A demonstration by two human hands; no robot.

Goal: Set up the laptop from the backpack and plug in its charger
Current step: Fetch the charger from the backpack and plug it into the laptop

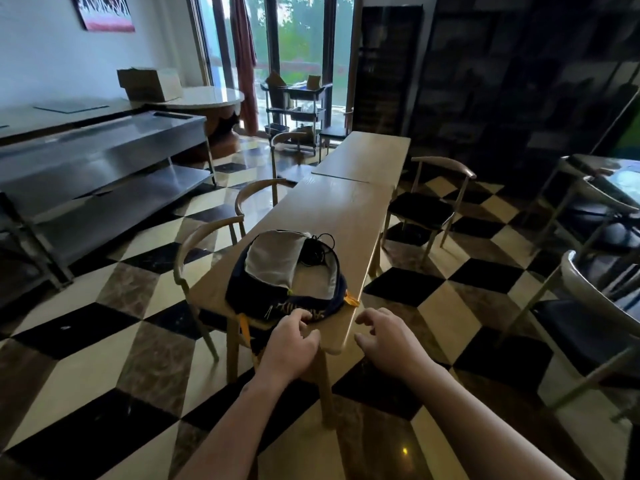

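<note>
A dark blue backpack (277, 306) with yellow lettering and yellow straps lies flat on the near end of a long wooden table (343, 209). Its main compartment is unzipped and shows a grey lining (277, 258). A black charger cable (317, 251) is bundled at the far side of the opening. No laptop is visible; the lining hides what is inside. My left hand (291, 341) rests its fingertips on the backpack's near edge. My right hand (384, 336) hovers with fingers spread just off the table's near right corner, holding nothing.
Wooden chairs with dark seats stand along both sides of the table, one (207, 251) right beside the backpack. A steel counter (104, 161) runs along the left wall. More chairs (588, 323) stand at the right. The floor is checkered tile.
</note>
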